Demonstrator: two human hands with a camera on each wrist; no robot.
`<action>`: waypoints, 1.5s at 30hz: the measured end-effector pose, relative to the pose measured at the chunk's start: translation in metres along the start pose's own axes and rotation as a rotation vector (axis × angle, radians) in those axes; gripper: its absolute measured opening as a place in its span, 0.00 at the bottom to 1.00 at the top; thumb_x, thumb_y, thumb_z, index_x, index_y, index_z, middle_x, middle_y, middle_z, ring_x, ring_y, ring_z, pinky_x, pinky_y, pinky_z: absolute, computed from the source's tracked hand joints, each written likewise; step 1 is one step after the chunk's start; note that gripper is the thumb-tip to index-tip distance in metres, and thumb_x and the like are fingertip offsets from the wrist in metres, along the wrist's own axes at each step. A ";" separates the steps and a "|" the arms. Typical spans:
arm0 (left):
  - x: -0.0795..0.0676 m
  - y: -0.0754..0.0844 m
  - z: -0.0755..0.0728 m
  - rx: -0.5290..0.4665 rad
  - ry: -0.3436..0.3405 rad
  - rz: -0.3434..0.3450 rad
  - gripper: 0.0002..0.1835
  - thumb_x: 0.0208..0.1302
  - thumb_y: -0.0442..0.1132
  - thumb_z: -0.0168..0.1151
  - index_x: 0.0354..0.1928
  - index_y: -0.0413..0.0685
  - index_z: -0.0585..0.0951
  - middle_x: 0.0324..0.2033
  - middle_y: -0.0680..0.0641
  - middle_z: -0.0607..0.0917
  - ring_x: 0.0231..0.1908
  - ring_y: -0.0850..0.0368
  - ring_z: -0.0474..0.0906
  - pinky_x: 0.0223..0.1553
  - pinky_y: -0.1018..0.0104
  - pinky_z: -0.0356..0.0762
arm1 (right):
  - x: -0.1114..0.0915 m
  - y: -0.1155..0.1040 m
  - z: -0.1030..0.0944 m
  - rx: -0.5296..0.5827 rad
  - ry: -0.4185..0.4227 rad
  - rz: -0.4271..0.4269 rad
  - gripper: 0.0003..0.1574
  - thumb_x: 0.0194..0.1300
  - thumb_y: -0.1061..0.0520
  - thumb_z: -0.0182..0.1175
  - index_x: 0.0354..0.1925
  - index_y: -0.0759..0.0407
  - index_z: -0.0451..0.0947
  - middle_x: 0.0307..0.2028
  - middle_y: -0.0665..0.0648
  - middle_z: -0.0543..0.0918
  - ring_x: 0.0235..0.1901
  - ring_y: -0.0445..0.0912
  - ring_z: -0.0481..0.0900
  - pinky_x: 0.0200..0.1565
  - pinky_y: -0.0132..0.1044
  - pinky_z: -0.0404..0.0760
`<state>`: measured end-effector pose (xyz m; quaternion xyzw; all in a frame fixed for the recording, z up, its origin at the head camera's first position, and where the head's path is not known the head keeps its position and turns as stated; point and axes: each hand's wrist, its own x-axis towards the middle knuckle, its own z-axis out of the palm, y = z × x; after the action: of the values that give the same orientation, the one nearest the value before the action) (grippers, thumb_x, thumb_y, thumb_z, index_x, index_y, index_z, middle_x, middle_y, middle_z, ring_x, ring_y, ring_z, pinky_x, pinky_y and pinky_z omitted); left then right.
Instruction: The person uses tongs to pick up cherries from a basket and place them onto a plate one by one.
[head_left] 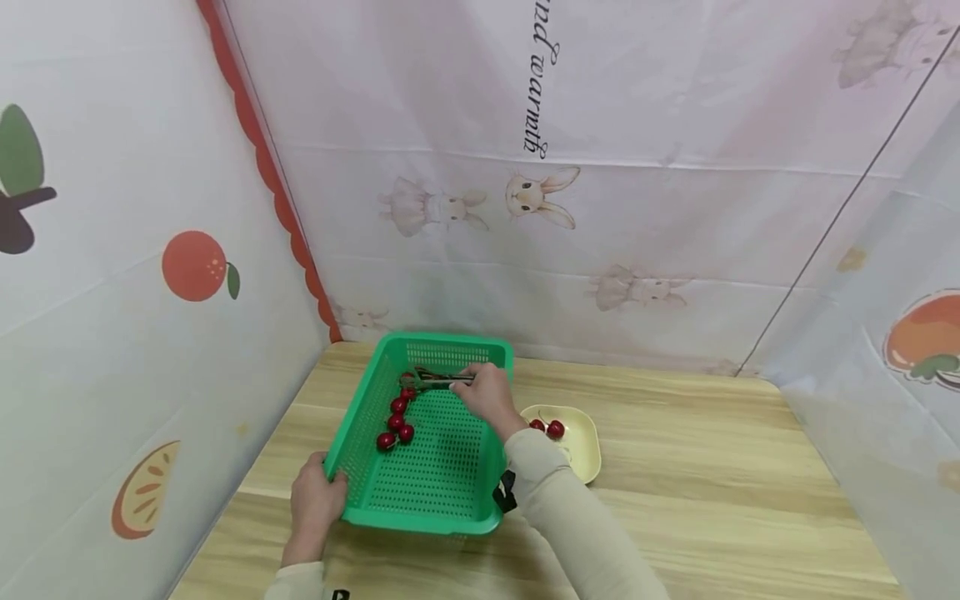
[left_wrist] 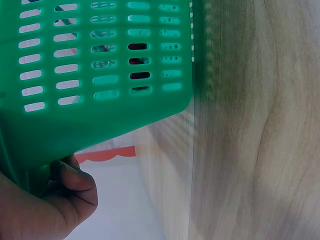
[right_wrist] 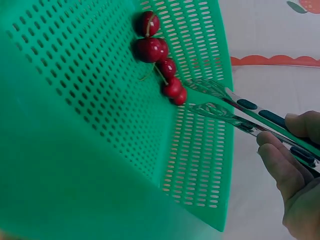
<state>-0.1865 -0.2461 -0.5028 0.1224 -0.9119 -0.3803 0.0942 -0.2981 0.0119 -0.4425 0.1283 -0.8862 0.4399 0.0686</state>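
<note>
My left hand grips the rim of a green plastic basket at its near left corner; the left wrist view shows curled fingers on that rim. In my right hand is a pair of metal tongs with dark grip inlays, held between thumb and fingers. The tongs' tips stand a little apart, right beside the last cherries in the row. Several red cherries, some with stems, lie in a line along the basket's left side. In the left wrist view the cherries show only as dark patches through the slots.
A pale yellow dish stands right of the basket, with cherries in it, partly hidden by my right forearm. The wooden table meets printed cloth walls at the back and both sides.
</note>
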 end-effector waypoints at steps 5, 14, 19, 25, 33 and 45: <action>-0.001 -0.002 0.001 0.006 0.008 0.000 0.20 0.58 0.28 0.53 0.52 0.22 0.68 0.37 0.28 0.76 0.33 0.39 0.74 0.33 0.46 0.72 | 0.000 0.002 0.008 -0.041 -0.006 0.016 0.17 0.60 0.56 0.63 0.44 0.66 0.80 0.04 0.50 0.64 0.04 0.38 0.54 0.10 0.30 0.58; 0.001 -0.002 0.001 0.010 0.013 0.004 0.21 0.57 0.28 0.53 0.52 0.22 0.68 0.38 0.28 0.76 0.34 0.39 0.74 0.33 0.46 0.72 | 0.006 -0.002 0.021 -0.053 -0.047 0.048 0.17 0.61 0.57 0.61 0.45 0.68 0.80 0.03 0.51 0.65 0.04 0.38 0.51 0.11 0.30 0.56; 0.002 -0.002 0.003 0.005 0.016 0.010 0.20 0.58 0.28 0.52 0.52 0.22 0.68 0.38 0.28 0.76 0.34 0.39 0.74 0.34 0.46 0.72 | 0.007 -0.002 0.026 -0.091 -0.036 0.057 0.13 0.61 0.59 0.60 0.41 0.67 0.82 0.03 0.51 0.63 0.04 0.38 0.50 0.12 0.30 0.58; 0.001 -0.002 0.002 0.003 0.014 0.010 0.20 0.58 0.28 0.52 0.52 0.22 0.68 0.38 0.28 0.76 0.34 0.39 0.74 0.35 0.45 0.72 | 0.007 -0.002 0.028 -0.131 -0.012 0.018 0.12 0.59 0.63 0.57 0.19 0.59 0.75 0.06 0.46 0.55 0.06 0.37 0.47 0.13 0.30 0.52; 0.001 -0.001 0.002 0.000 0.010 0.008 0.20 0.58 0.28 0.53 0.52 0.21 0.68 0.38 0.27 0.76 0.33 0.39 0.74 0.33 0.46 0.72 | 0.009 -0.006 0.026 -0.119 0.007 0.006 0.10 0.58 0.64 0.56 0.22 0.63 0.79 0.04 0.47 0.57 0.06 0.37 0.48 0.13 0.29 0.54; 0.000 0.001 0.000 0.004 0.006 -0.006 0.21 0.58 0.28 0.52 0.52 0.22 0.68 0.39 0.27 0.76 0.35 0.38 0.74 0.35 0.45 0.72 | 0.003 -0.017 0.006 -0.133 -0.037 -0.033 0.14 0.61 0.61 0.57 0.44 0.67 0.81 0.03 0.50 0.64 0.04 0.37 0.50 0.12 0.28 0.58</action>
<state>-0.1871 -0.2454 -0.5018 0.1265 -0.9120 -0.3783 0.0954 -0.2963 -0.0035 -0.4323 0.1463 -0.9123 0.3765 0.0679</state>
